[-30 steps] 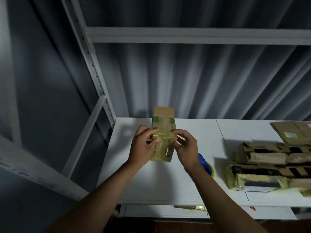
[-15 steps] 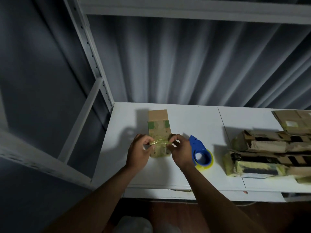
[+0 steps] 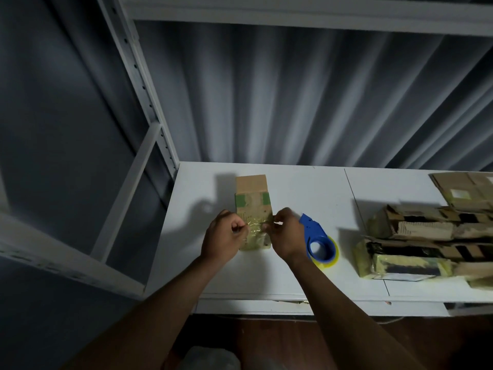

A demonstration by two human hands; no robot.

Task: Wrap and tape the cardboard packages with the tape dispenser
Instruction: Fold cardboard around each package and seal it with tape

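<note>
White shelf board [image 3: 306, 276] under a dim corrugated wall is my work surface. On it, straight in front of me, lies the small cardboard package [image 3: 253, 209], flat, with its long axis running away from me toward the wall. Its near half is already covered with yellowish tape; the far end is bare cardboard.

My left hand [image 3: 222, 239] is at the left edge of the package and my right hand [image 3: 286, 235] at the right edge. Both have curled fingers that pinch the ends of a crumpled strip of tape [image 3: 256, 224], which crosses the package from side to side, across its long axis. I judge that the next move is to press this strip down and around the sides.

Just to the right of my right hand, partly hidden behind the wrist, lies the blue tape dispenser [image 3: 317, 240] with its yellow roll. So the right hand is the nearer one to take it.

I count one package in work, one dispenser, and further right a pile of taped cardboard packages [image 3: 416, 244]; at least three, the exact number I cannot tell.
</note>
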